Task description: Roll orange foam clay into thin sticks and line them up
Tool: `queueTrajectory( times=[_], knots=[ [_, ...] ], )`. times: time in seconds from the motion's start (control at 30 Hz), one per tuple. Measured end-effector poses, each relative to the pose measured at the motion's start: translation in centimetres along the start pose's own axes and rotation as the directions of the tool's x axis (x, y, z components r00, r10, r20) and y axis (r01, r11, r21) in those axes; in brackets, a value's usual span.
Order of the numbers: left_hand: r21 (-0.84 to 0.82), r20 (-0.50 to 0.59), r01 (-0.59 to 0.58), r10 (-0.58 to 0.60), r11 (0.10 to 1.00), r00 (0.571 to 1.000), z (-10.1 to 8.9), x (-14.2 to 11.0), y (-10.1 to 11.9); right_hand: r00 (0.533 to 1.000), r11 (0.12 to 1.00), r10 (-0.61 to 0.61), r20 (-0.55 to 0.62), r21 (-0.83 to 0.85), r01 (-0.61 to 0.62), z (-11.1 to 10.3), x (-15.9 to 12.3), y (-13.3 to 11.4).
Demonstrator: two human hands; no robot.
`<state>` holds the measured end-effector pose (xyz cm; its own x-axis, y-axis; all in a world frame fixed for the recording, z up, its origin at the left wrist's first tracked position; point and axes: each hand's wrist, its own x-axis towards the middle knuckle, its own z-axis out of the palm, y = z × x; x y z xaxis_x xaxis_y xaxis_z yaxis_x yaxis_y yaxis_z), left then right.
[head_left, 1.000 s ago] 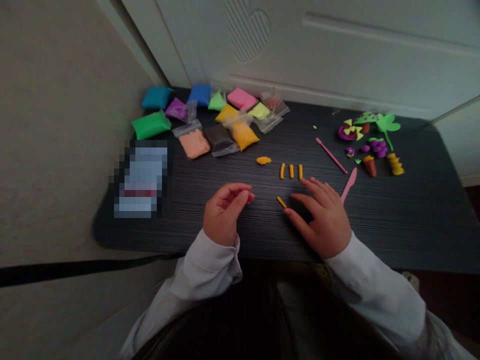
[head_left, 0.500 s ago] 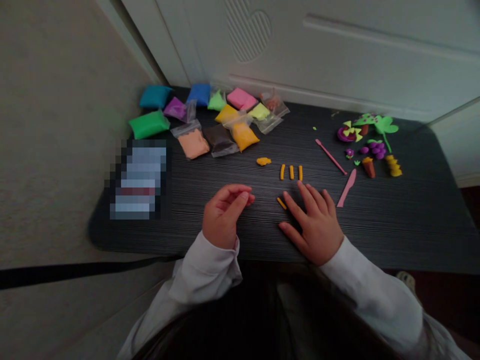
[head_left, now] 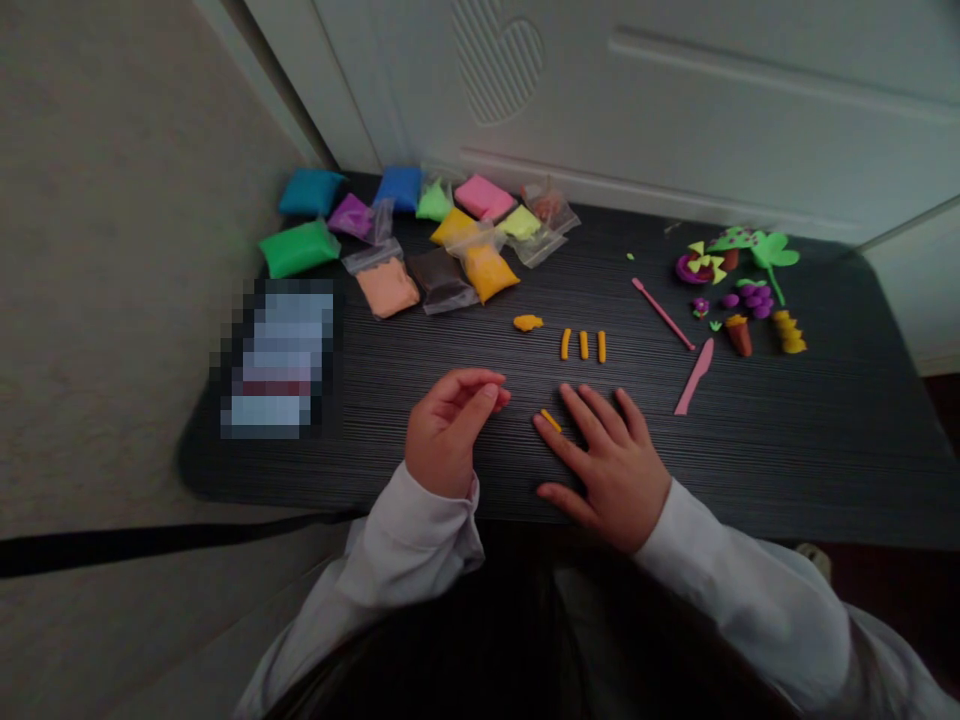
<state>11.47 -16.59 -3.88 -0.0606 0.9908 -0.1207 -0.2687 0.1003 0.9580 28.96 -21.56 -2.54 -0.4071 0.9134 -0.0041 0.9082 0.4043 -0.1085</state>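
My right hand (head_left: 619, 465) lies spread over the dark table, its index fingertip at a thin orange clay roll (head_left: 551, 420). Three short orange clay sticks (head_left: 584, 345) stand in a row beyond that hand. To their left is a small orange clay lump (head_left: 528, 323). My left hand (head_left: 450, 425) hovers or rests left of the roll, fingers curled and thumb tip against the forefinger; whatever may be between them is hidden. A pink plastic knife (head_left: 694, 377) and a thin pink modelling tool (head_left: 663, 313) lie to the right of the sticks.
Bags of coloured clay, among them an orange bag (head_left: 489, 272) and a green bag (head_left: 298, 249), cover the table's back left. A blurred-out phone-like object (head_left: 279, 360) lies at the left. Finished clay figures, including purple grapes (head_left: 752, 298), stand at the right. A white panel (head_left: 675, 110) rises behind.
My right hand has slid toward me and slightly left, and the thin orange roll has moved the same way under its index finger. My left hand has stayed in place.
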Motion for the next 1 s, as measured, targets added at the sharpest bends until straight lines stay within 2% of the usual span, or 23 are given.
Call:
queueTrajectory(
  times=[0.17,0.33,0.47,0.6,0.83,1.0],
  knots=[
    [-0.015,0.013,0.003,-0.003,1.000,1.000,0.0,0.0,0.0,0.992,0.992,0.122,-0.036,-0.027,-0.123,0.0,0.0,0.3],
    [-0.018,0.011,-0.008,0.008,1.000,1.000,-0.1,0.0,-0.1,1.000,1.000,0.024,0.014,-0.003,-0.024,0.1,-0.2,-0.3],
    [-0.015,0.015,-0.004,0.005,1.000,1.000,-0.1,0.0,-0.1,0.989,0.989,0.138,-0.045,-0.041,-0.139,0.3,-0.2,0.5],
    [-0.014,0.009,0.007,-0.007,1.000,1.000,-0.1,0.0,-0.1,0.979,0.984,0.169,-0.110,-0.030,-0.173,0.2,-0.4,1.9],
    [-0.041,0.011,0.005,-0.005,0.999,1.000,0.0,0.0,0.0,0.914,0.960,0.274,-0.300,0.145,-0.240,0.4,0.3,2.3],
    [-0.032,0.010,-0.002,0.003,0.999,1.000,0.0,0.0,-0.1,0.886,0.933,0.352,-0.303,0.184,-0.308,0.8,1.5,2.0]
  ],
)
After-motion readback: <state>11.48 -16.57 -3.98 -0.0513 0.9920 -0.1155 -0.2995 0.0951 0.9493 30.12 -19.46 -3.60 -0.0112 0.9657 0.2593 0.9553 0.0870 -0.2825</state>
